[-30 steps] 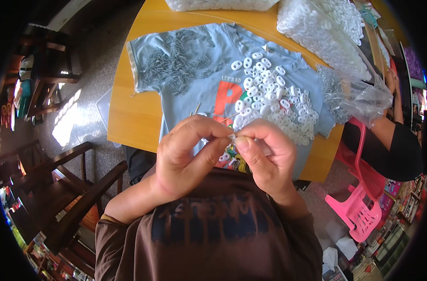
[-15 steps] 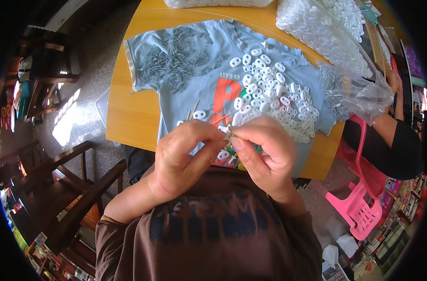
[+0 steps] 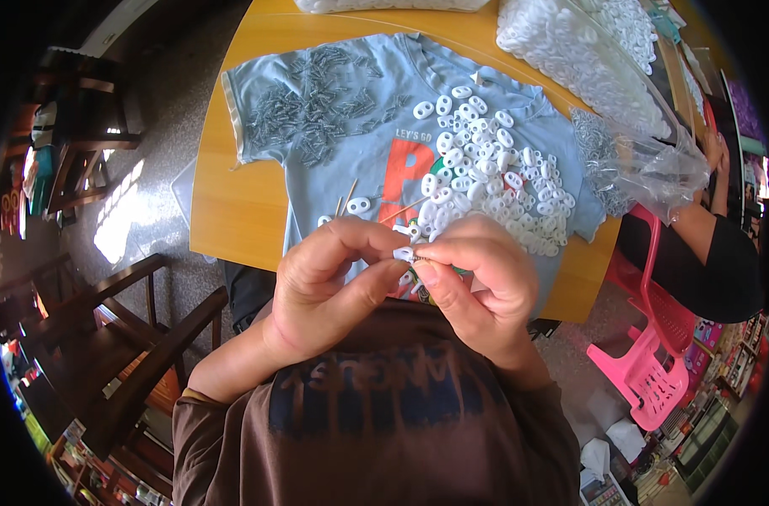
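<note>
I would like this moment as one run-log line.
left hand: pinches small white piece | right hand: pinches metallic part, shape unclear | blue shirt: white two-hole pieces right, grey metal pieces left

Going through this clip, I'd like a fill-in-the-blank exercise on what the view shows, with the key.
1. A ____ T-shirt lies spread on the wooden table.
2. The small grey metal pieces on it are scattered toward the person's ____.
3. Beside the right hand, the left hand pinches a small ____ piece.
4. The oval piece lying near the thin sticks shows ____ dark holes.

Missing words: blue; left; white; two.
</note>
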`<action>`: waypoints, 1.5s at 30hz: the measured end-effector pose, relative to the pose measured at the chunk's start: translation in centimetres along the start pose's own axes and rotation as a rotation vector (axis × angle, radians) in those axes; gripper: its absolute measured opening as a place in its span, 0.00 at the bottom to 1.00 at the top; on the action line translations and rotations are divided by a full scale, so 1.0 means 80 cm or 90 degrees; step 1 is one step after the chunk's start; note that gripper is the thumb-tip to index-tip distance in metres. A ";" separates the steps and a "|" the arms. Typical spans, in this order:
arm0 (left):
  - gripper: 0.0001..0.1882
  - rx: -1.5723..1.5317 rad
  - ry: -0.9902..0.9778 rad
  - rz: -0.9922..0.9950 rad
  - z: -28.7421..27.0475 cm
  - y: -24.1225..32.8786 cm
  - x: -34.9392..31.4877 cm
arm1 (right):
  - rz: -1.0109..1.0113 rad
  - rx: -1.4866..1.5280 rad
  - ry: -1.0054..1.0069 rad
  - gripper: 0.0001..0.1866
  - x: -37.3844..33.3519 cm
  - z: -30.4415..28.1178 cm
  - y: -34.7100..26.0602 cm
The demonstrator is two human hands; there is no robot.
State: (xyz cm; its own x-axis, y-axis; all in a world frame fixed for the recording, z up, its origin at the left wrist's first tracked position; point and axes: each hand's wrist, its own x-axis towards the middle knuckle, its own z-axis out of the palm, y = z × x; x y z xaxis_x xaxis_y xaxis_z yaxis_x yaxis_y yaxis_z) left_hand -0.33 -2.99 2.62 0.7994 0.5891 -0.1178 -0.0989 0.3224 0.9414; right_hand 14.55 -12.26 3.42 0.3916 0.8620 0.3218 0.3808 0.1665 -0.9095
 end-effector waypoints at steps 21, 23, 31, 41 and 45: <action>0.08 -0.059 0.117 -0.075 -0.011 -0.017 0.002 | 0.099 -0.005 -0.060 0.09 0.008 -0.009 0.013; 0.08 -0.059 0.131 -0.074 -0.014 -0.018 0.001 | 0.101 -0.036 -0.062 0.08 0.019 -0.018 0.013; 0.09 -0.089 0.164 -0.072 -0.022 -0.019 -0.004 | -0.142 -0.475 -0.044 0.03 0.094 -0.020 0.082; 0.08 -0.104 0.175 -0.070 -0.028 -0.013 -0.007 | -0.171 -0.537 -0.125 0.07 0.102 -0.023 0.096; 0.08 -0.123 0.189 -0.064 -0.026 -0.004 -0.003 | 0.034 -0.162 -0.079 0.06 0.084 -0.011 0.059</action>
State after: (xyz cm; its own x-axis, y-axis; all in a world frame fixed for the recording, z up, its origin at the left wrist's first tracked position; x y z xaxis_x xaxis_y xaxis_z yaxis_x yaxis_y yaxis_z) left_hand -1.72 -1.72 1.67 0.6072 0.7271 -0.3203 -0.1613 0.5076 0.8464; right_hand 19.75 -6.10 1.54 0.3172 0.9211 0.2257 0.5669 0.0066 -0.8237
